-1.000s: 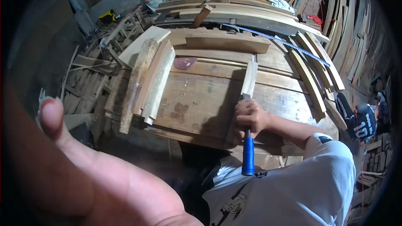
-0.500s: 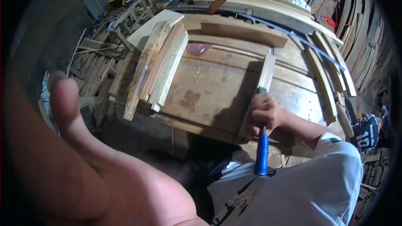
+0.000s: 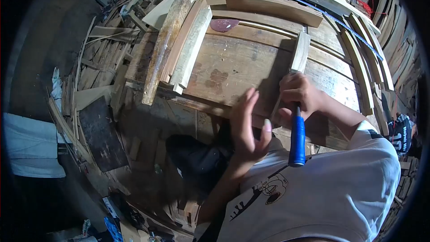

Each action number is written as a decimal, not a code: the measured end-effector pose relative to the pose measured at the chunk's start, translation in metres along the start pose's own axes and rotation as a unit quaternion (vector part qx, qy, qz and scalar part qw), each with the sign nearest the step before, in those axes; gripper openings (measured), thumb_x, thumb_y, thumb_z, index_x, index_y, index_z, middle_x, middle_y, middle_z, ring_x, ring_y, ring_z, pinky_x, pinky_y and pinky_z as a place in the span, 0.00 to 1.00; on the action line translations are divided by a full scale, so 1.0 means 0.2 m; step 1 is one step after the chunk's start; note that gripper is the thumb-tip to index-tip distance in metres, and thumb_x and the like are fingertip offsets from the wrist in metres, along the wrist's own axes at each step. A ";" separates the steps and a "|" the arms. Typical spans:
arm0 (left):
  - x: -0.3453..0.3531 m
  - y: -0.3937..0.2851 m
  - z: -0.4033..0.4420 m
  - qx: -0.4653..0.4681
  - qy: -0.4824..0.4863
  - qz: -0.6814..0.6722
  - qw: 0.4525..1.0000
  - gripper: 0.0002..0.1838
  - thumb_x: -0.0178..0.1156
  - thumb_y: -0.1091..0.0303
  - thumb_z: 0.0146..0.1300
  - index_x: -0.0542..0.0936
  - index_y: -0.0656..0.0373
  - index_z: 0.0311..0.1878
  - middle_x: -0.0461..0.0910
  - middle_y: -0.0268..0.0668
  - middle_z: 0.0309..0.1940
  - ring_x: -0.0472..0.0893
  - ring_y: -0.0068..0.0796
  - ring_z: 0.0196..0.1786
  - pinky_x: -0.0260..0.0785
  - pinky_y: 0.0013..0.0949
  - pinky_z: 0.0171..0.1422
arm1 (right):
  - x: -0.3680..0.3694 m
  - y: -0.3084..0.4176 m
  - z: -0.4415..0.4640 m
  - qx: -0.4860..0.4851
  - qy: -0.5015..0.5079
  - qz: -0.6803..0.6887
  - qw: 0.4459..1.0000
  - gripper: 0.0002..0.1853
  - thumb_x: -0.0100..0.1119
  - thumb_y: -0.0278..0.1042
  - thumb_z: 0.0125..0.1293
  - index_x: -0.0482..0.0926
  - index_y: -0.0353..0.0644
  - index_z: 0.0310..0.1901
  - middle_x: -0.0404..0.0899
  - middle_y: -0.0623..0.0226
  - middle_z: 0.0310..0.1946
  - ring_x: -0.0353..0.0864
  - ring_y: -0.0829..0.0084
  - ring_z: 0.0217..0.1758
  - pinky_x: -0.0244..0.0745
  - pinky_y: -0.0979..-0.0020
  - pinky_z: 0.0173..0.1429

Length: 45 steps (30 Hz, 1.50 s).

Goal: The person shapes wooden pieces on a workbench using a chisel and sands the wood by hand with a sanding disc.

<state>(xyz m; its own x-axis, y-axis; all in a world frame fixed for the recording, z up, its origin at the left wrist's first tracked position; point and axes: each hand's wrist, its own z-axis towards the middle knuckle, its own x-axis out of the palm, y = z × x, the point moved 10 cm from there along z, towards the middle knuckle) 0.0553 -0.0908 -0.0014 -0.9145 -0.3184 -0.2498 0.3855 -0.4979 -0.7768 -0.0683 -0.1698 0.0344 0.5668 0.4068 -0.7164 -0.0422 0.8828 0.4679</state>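
My right hand point(image 3: 299, 93) is closed around the metal neck of a blue-handled hammer point(image 3: 297, 142). Its grip points down toward my body, and the head is hidden by my fingers. Under and beyond that hand, a pale wooden piece point(image 3: 300, 51) lies on the workbench point(image 3: 237, 65). My left hand point(image 3: 248, 127) is just left of the right one, near the bench's front edge, with thumb and fingers apart and nothing in it.
On the bench's left lie a rough wooden bar point(image 3: 165, 49) and a pale notched bar point(image 3: 193, 47). A reddish sanding disc point(image 3: 224, 25) and a long board point(image 3: 273, 10) are farther back. A blue measuring tape point(image 3: 331, 20) runs along the right; scrap wood point(image 3: 101, 69) is piled left.
My left hand has come down from close to the camera to beside my right hand. The right hand still grips the hammer. The view has tilted lower.
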 end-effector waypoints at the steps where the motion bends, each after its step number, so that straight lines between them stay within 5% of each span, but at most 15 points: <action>1: 0.05 0.01 -0.01 0.005 0.027 0.011 1.000 0.37 0.61 0.61 0.64 0.67 0.69 0.74 0.72 0.57 0.71 0.72 0.54 0.73 0.55 0.57 0.79 | -0.01 -0.02 0.00 0.002 -0.001 -0.001 1.000 0.20 0.66 0.39 0.57 0.65 0.43 0.17 0.63 0.60 0.15 0.70 0.52 0.20 0.63 0.54 0.26; 4: 0.20 0.04 -0.06 0.007 0.088 0.046 0.995 0.43 0.63 0.55 0.63 0.63 0.64 0.78 0.71 0.54 0.72 0.70 0.50 0.76 0.42 0.61 0.82 | -0.09 -0.14 -0.02 0.028 -0.023 -0.034 0.999 0.20 0.66 0.39 0.56 0.66 0.41 0.18 0.64 0.58 0.16 0.71 0.51 0.21 0.64 0.54 0.27; 7: 0.30 0.06 -0.08 0.023 0.096 0.141 0.985 0.43 0.66 0.51 0.65 0.64 0.63 0.77 0.71 0.46 0.73 0.69 0.47 0.78 0.41 0.63 0.82 | -0.07 -0.12 -0.03 0.020 -0.014 -0.020 1.000 0.21 0.65 0.42 0.58 0.67 0.41 0.18 0.64 0.58 0.16 0.71 0.50 0.21 0.65 0.54 0.28; 15: 0.32 0.07 -0.11 0.025 0.088 0.144 0.985 0.38 0.69 0.57 0.62 0.69 0.62 0.73 0.76 0.45 0.70 0.70 0.47 0.78 0.41 0.67 0.82 | -0.12 -0.21 -0.04 0.059 -0.005 -0.038 0.998 0.23 0.65 0.44 0.59 0.65 0.41 0.17 0.65 0.59 0.16 0.70 0.51 0.21 0.63 0.54 0.28; 40: 0.32 0.07 -0.12 0.054 0.086 0.151 0.983 0.39 0.68 0.57 0.63 0.67 0.64 0.74 0.76 0.46 0.70 0.68 0.47 0.79 0.41 0.65 0.82 | 0.02 -0.02 0.03 -0.017 0.037 0.006 0.999 0.20 0.64 0.43 0.58 0.68 0.41 0.18 0.66 0.59 0.17 0.71 0.50 0.23 0.64 0.54 0.28; 45: 0.32 0.07 -0.12 0.031 0.086 0.127 0.988 0.39 0.67 0.56 0.64 0.67 0.63 0.74 0.75 0.46 0.71 0.67 0.46 0.79 0.41 0.66 0.81 | -0.08 -0.19 -0.01 0.037 0.020 -0.036 0.998 0.22 0.65 0.45 0.58 0.66 0.42 0.18 0.65 0.59 0.16 0.71 0.51 0.22 0.63 0.54 0.28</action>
<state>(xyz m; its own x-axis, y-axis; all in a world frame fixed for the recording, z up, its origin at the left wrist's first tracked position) 0.0000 -0.0991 -0.0419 -0.7920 -0.3005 -0.5314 0.6078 -0.4692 -0.6407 -0.0772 -0.2100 0.0267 0.5329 0.3529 -0.7691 0.0597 0.8910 0.4501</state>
